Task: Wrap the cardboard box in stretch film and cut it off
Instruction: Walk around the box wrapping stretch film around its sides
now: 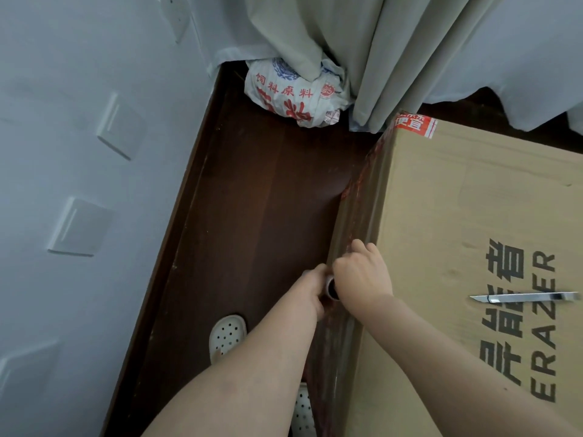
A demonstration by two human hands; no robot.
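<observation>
Standing on dark glossy wooden floor [252, 190], the large matte cardboard box [467, 216] has clear, wrinkled stretch film [353, 216] clinging to its left side. Both hands curl around the film roll [331, 287] beside that side: the left hand [314, 287] grips one end, the right hand [362, 279] the other. A metal blade [523, 297] lies on top, across printed "ERAZER".
</observation>
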